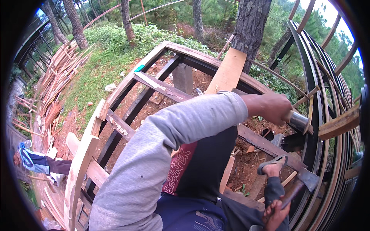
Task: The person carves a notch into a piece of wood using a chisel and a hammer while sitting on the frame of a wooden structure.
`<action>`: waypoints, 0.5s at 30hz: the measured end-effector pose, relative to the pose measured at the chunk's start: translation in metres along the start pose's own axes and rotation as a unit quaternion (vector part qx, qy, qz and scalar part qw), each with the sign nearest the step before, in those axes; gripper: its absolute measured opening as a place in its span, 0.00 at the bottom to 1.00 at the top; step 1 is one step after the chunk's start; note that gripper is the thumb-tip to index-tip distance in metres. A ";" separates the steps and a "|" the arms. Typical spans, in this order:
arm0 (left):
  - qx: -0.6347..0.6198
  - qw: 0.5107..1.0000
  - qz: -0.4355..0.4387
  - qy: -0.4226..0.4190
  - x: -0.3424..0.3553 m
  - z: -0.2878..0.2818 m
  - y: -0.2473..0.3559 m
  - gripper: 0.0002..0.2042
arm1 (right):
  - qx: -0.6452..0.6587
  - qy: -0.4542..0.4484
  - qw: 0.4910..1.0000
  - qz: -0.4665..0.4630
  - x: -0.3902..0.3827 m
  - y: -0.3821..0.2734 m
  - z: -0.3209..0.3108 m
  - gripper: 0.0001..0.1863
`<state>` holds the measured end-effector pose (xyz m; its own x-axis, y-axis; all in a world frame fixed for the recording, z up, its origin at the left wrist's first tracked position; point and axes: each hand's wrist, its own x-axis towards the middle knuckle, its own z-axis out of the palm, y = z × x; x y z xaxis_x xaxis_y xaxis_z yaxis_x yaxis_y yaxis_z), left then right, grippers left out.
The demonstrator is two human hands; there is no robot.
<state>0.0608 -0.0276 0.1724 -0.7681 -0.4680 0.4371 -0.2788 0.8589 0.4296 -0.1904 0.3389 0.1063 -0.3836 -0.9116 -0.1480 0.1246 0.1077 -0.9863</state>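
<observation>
My left arm in a grey sleeve (169,127) reaches across to the right. My left hand (269,108) is closed round a wood-handled metal tool (300,121), its broad metal end against a thin wooden strip (310,109) by the dark curved rails. At the lower right my right hand (275,211) grips the handle of a hatchet (308,179). The hatchet head lies over the end of a worn wooden crosspiece (269,146), close to the rails; I cannot tell whether it touches. A sandalled foot (273,165) is beside the hatchet.
A dark metal frame edged with timber (119,92) surrounds me over bare earth. One plank (229,71) leans by a tree trunk (252,30). A pale board (79,181) stands at the left. Beyond lie stacked wood strips (58,84). A teal object (139,68) rests on the frame.
</observation>
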 end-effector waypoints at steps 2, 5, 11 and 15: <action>0.004 0.999 -0.026 -0.027 -0.007 0.021 -0.018 0.15 | -0.015 -0.047 0.998 0.033 -0.011 -0.075 0.025 0.23; 0.014 0.999 0.011 -0.044 0.011 0.037 -0.014 0.14 | -0.001 -0.120 0.992 0.031 -0.032 -0.140 -0.009 0.26; -0.091 0.991 0.028 -0.092 0.048 0.079 -0.020 0.15 | -0.018 -0.002 0.999 0.031 -0.007 -0.138 0.046 0.30; -0.123 0.984 0.025 -0.126 0.045 0.089 -0.032 0.13 | 0.152 -0.171 0.965 0.131 0.023 -0.126 0.024 0.29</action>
<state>-0.0157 -0.0580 0.1082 -0.9040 -0.3344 0.2663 -0.1133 0.7880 0.6052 -0.1926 0.2946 0.2294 0.0145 -0.9520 -0.3058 0.4587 0.2781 -0.8439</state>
